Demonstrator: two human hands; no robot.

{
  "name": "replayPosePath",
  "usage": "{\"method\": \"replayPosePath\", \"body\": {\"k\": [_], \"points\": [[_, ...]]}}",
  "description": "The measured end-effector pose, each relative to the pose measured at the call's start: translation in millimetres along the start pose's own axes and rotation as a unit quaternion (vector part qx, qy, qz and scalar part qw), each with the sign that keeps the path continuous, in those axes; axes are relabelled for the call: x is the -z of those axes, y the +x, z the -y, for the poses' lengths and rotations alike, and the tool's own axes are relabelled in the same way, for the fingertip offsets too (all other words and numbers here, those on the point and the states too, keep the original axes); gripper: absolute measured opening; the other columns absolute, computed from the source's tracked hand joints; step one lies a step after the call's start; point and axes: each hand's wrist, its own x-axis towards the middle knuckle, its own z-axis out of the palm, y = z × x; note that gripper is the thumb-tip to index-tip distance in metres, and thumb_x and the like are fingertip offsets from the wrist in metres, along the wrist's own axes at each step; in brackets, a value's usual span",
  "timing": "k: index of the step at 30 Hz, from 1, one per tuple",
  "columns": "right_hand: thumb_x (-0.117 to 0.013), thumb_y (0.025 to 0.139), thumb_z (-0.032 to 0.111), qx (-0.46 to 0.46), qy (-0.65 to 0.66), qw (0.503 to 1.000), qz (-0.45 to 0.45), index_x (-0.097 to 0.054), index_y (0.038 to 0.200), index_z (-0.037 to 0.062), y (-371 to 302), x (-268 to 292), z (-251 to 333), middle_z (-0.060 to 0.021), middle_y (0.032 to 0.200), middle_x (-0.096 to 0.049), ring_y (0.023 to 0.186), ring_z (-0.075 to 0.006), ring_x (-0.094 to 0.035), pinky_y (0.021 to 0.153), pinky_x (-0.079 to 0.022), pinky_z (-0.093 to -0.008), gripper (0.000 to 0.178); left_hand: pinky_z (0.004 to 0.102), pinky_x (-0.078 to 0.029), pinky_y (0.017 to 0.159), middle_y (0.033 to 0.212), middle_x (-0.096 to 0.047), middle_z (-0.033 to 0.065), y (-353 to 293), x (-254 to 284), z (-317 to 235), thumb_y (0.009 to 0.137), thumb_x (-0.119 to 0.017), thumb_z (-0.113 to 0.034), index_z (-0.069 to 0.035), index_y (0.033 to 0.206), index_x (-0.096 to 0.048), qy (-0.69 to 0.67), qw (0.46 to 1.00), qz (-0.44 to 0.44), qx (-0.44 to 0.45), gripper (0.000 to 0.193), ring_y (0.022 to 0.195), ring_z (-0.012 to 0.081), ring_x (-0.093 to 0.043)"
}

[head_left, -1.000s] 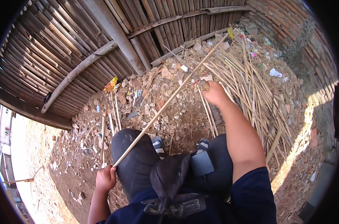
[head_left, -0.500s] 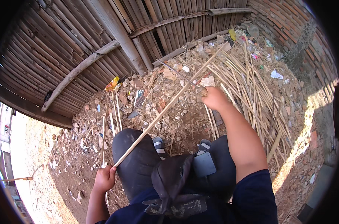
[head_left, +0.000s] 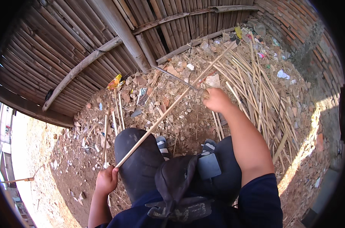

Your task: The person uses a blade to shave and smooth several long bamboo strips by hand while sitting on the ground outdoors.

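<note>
My left hand [head_left: 106,181] is closed around the lower end of a long, pale bamboo strip [head_left: 157,124], beside my left knee. The strip slants away over the knee to the upper right. Its far end comes near a pile of similar strips. In my right hand [head_left: 217,100] is the handle of a long, narrow-bladed knife [head_left: 175,78], its blade pointing to the upper left. Blade and strip cross just left of that hand, and the blade appears to rest on the strip.
Many cut bamboo strips [head_left: 260,98] lie heaped on the right. A few more strips [head_left: 106,136] lie left of my knee. Stones and litter cover the ground. A slatted bamboo wall [head_left: 66,53] rises at the far left, and a brick wall [head_left: 290,22] at the far right.
The knife and my right hand have shifted slightly left, and the blade crosses the strip a little lower along it. My left hand has stayed nearly in place, still gripping the strip.
</note>
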Motion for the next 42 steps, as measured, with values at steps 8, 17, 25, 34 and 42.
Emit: {"method": "replayPosePath", "body": {"k": [8,17,25,34,42], "points": [[-0.07,0.076,0.021,0.152,-0.044,0.984,0.084,-0.073,0.101,0.0081,-19,-14,38,-0.0194,0.098,-0.073,0.096,-0.0374,-0.07,0.086,-0.056,-0.0481,0.028,0.0536,-0.047,0.055,0.062,-0.058,0.0221,14,-18,-12,0.102,-0.057,-0.027,-0.004,0.079,-0.054,0.038,0.998,-0.044,-0.023,0.033,0.06,0.0463,-0.062],[-0.07,0.079,0.022,0.21,-0.149,0.962,0.094,-0.072,0.102,0.0095,-48,-4,80,-0.018,0.095,-0.072,0.094,-0.0373,-0.07,0.083,-0.056,-0.0486,0.026,0.0541,-0.048,0.056,0.061,-0.059,0.0225,9,-17,-11,0.101,-0.059,-0.026,-0.004,0.078,-0.053,0.032,0.998,-0.045,-0.004,0.033,0.062,0.047,-0.062],[-0.073,0.076,0.024,0.086,-0.038,0.996,0.013,-0.072,0.1,0.0088,-35,7,53,-0.0199,0.085,-0.071,0.084,-0.0398,-0.07,0.078,-0.055,-0.0489,0.028,0.0534,-0.047,0.054,0.061,-0.058,0.0226,13,-18,-12,0.102,-0.058,-0.026,-0.005,0.078,-0.052,0.002,0.998,-0.058,-0.019,0.032,0.061,0.0466,-0.061],[-0.069,0.079,0.017,0.049,-0.04,0.998,-0.026,-0.071,0.103,0.0072,-25,20,50,-0.0186,0.095,-0.073,0.092,-0.0364,-0.071,0.083,-0.056,-0.0488,0.026,0.0532,-0.049,0.055,0.061,-0.059,0.0207,11,-31,-8,0.101,-0.059,-0.027,-0.006,0.079,-0.053,0.05,0.995,-0.088,-0.009,0.031,0.06,0.045,-0.062],[-0.07,0.078,0.019,0.228,-0.134,0.963,0.057,-0.069,0.095,0.0063,-50,-5,78,-0.0207,0.086,-0.071,0.085,-0.0399,-0.07,0.078,-0.056,-0.0498,0.022,0.0535,-0.049,0.055,0.061,-0.059,0.0213,10,-22,-9,0.1,-0.061,-0.026,-0.006,0.078,-0.053,0.038,0.997,-0.059,-0.011,0.031,0.06,0.0447,-0.063]]}}
